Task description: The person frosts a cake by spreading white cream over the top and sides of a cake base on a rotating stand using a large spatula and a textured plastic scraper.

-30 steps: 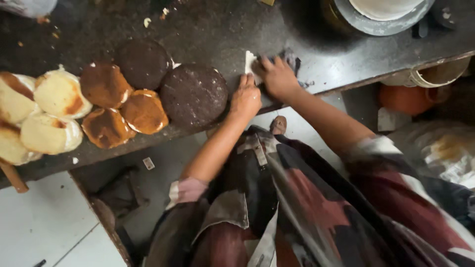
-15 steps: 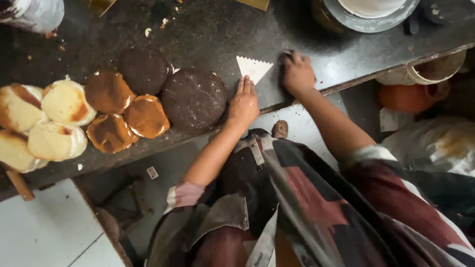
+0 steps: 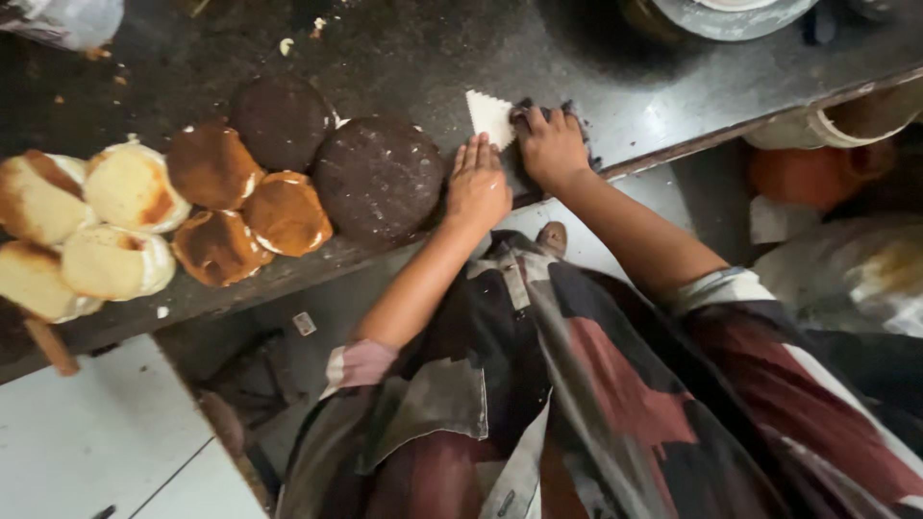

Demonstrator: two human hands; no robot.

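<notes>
My left hand point(image 3: 478, 187) lies flat and open on the dark counter point(image 3: 385, 43), fingers together, right beside a large round chocolate cake layer point(image 3: 378, 178). My right hand point(image 3: 550, 144) presses down on a dark cloth point(image 3: 577, 130), with the fingers curled over it. A white scraper with a toothed edge point(image 3: 488, 117) lies on the counter just left of that hand, touching the cloth. A second, smaller chocolate layer point(image 3: 281, 120) sits further left.
Several brown-topped and pale sponge rounds point(image 3: 216, 207) crowd the counter's left end. A metal pan point(image 3: 731, 14) stands at the back right, a plastic bag point(image 3: 67, 19) at the back left. Below the counter edge point(image 3: 673, 154) are an orange vessel point(image 3: 808, 178) and white floor tiles point(image 3: 87, 432).
My right hand slid the cloth to the right off the scraper, then back against it. The scraper now shows in full. My left hand has stayed beside the chocolate layer.
</notes>
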